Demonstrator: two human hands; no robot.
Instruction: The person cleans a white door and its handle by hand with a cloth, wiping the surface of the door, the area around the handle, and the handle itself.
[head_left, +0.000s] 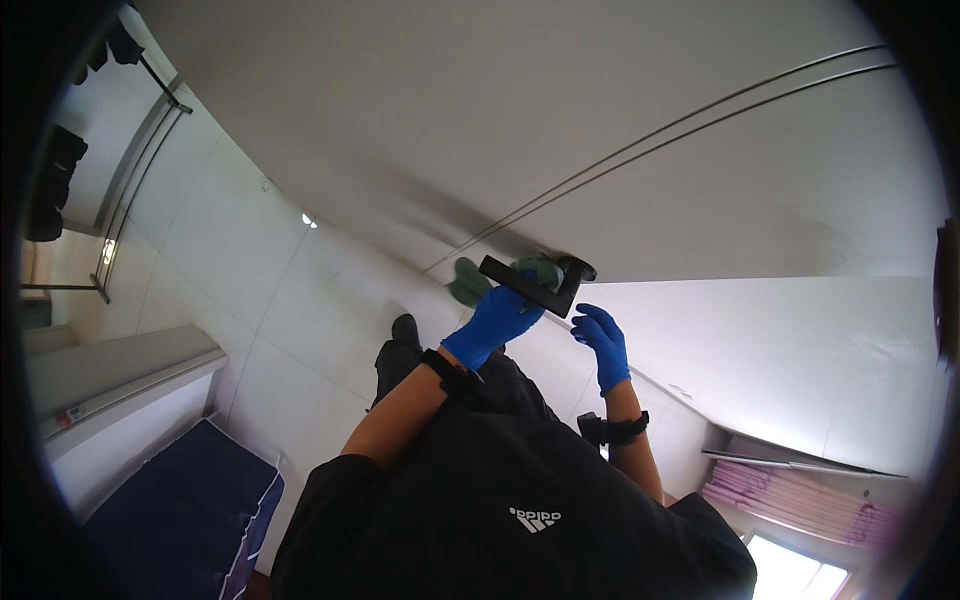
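A black lever door handle (528, 286) sticks out from a pale door (480, 142) in front of me. My left hand (495, 321), in a blue glove, reaches under the lever and grips a green cloth (469, 282). Part of the cloth is pressed in between the lever and the door; its other end hangs out to the left. The lever hides some of my left fingers. Just right of the handle, my right hand (604, 346), also gloved in blue, is raised with fingers slightly bent and apart, holding nothing.
Two thin dark lines (660, 131) run across the door. A white wall (780, 352) stands to the right, with pink curtains (795, 499) beyond. Lower left are a dark blue fabric-covered item (187, 517) and a ledge (127, 375). A metal rack (142, 172) stands upper left on the tiled floor (277, 330).
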